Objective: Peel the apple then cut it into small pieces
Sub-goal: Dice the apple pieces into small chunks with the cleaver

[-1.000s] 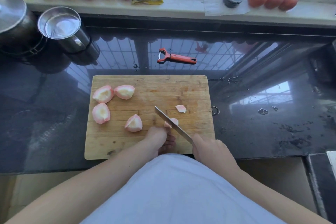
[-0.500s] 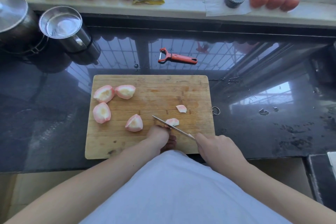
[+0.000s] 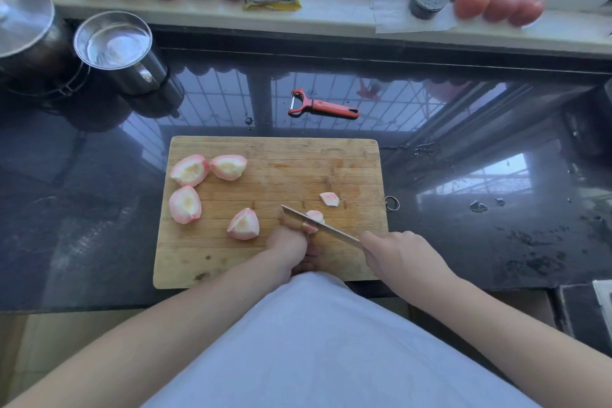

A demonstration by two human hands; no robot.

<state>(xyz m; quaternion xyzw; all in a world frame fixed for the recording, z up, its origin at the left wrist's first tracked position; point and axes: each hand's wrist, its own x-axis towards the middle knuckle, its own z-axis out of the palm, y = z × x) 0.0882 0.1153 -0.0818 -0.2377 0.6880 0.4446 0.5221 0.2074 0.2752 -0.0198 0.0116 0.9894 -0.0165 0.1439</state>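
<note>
your left hand (image 3: 287, 247) pinches an apple piece (image 3: 314, 221) low on the cutting board (image 3: 351, 159), centre frame. your right hand (image 3: 402, 253) grips the knife (image 3: 319, 226), blade slanting across that piece.

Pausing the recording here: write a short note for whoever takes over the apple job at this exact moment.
Left hand holds a small apple piece on the cutting board. Right hand grips the knife, blade across that piece.
Four large peeled chunks lie on the board's left half; one small cut bit beyond the blade.
Peeler lies on the counter behind the board.
Done: peeling, rough chunks. Left: finish this cut, dice the four chunks.
</note>
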